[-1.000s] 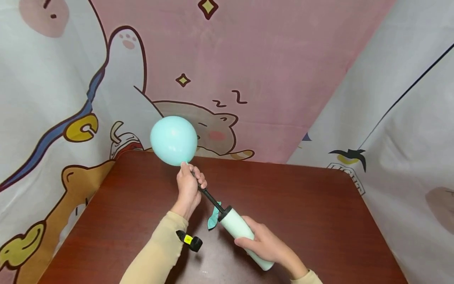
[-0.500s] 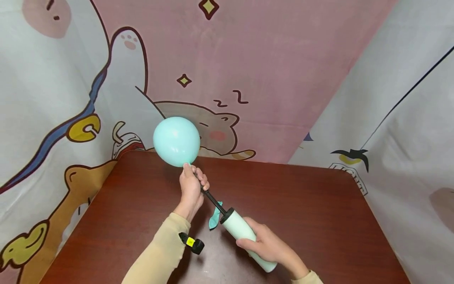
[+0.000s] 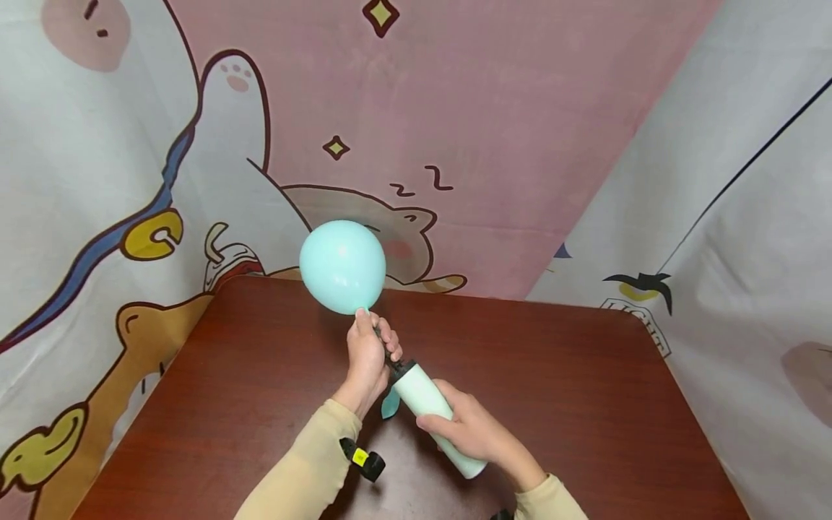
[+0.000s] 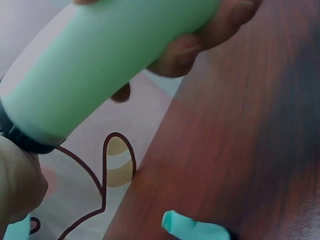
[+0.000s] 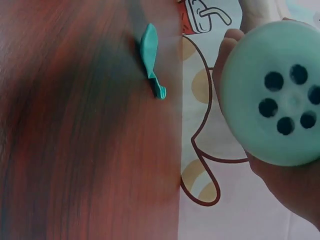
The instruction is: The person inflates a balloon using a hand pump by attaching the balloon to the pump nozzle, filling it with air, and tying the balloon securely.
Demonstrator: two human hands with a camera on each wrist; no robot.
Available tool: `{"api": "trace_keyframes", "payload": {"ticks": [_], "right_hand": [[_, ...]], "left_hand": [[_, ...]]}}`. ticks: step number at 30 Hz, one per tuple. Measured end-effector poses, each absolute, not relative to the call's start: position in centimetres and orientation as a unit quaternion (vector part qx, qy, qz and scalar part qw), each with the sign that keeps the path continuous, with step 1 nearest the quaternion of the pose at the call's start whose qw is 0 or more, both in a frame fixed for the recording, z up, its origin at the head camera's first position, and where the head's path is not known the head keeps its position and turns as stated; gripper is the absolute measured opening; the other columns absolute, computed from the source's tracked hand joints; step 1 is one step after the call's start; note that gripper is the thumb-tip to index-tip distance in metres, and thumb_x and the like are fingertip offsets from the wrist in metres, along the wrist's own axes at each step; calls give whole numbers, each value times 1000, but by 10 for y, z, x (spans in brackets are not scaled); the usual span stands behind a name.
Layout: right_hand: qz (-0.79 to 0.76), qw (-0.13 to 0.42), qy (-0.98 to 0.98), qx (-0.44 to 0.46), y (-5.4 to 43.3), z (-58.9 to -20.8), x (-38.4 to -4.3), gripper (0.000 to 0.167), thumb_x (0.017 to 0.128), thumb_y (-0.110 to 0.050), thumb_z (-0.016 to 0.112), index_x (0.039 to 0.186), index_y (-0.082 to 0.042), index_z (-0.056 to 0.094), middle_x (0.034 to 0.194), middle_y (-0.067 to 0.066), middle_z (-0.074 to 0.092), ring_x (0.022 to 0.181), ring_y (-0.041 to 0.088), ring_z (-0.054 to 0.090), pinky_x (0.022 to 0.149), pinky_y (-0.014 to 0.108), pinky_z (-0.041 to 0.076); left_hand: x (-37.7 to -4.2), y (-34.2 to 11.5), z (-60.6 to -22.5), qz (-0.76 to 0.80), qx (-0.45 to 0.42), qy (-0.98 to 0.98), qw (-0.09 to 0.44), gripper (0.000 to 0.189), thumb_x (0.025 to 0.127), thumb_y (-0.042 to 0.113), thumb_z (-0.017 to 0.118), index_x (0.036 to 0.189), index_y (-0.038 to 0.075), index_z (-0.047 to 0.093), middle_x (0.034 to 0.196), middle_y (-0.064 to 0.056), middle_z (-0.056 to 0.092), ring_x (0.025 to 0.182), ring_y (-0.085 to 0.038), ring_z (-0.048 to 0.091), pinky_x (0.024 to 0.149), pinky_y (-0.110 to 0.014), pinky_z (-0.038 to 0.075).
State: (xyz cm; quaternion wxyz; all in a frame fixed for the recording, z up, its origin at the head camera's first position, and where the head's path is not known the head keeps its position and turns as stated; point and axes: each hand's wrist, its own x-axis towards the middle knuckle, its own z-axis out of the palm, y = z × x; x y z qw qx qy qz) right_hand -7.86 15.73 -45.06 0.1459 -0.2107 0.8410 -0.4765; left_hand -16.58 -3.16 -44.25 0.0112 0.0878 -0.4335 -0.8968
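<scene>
An inflated light-blue balloon (image 3: 342, 266) stands above my left hand (image 3: 367, 354), neck downward. That hand pinches the neck with the thumb, its other fingers curled round the black end of a hand pump. My right hand (image 3: 468, 422) grips the pump's pale green barrel (image 3: 422, 393), which tilts down to the right. The barrel's black collar sits right against the left hand, so little of the rod shows. In the right wrist view, the barrel's round base (image 5: 292, 97) has several dark holes. A flat teal balloon (image 5: 149, 50) lies on the table, partly hidden by the pump in the head view.
Under the hands is a dark red-brown wooden table (image 3: 552, 375). A printed cartoon cloth (image 3: 507, 144) hangs behind it and at both sides. A small black camera (image 3: 364, 458) is strapped to the left wrist.
The pump barrel has slid up the black rod to the left hand, hiding most of the rod. The left hand and inflated balloon have moved slightly right and down.
</scene>
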Motion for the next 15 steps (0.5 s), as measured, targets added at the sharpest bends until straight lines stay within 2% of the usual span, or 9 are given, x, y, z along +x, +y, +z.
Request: {"api": "trace_keyframes", "payload": {"ticks": [7, 11, 15], "right_hand": [[-460, 137, 844, -238, 177, -447, -67, 43, 97, -27, 71, 136, -14, 57, 90, -4, 67, 71, 3, 62, 63, 27, 54], [-453, 131, 842, -261, 192, -445, -60, 40, 96, -25, 72, 133, -16, 59, 92, -5, 66, 74, 3, 61, 64, 25, 53], [-449, 126, 840, -279, 194, -444, -60, 41, 97, -27, 71, 134, -15, 59, 95, -4, 67, 76, 2, 61, 65, 25, 52]], "left_hand": [[-184, -65, -432, -901, 101, -419, 54, 43, 113, 43, 22, 83, 17, 38, 59, 4, 42, 47, -8, 38, 42, -19, 33], [-191, -87, -427, -900, 106, -415, 84, 42, 113, 44, 22, 82, 19, 37, 59, 5, 42, 48, -7, 38, 42, -18, 33], [-193, -93, -425, -902, 107, -409, 91, 43, 113, 43, 22, 81, 20, 37, 59, 5, 42, 47, -7, 37, 41, -18, 33]]}}
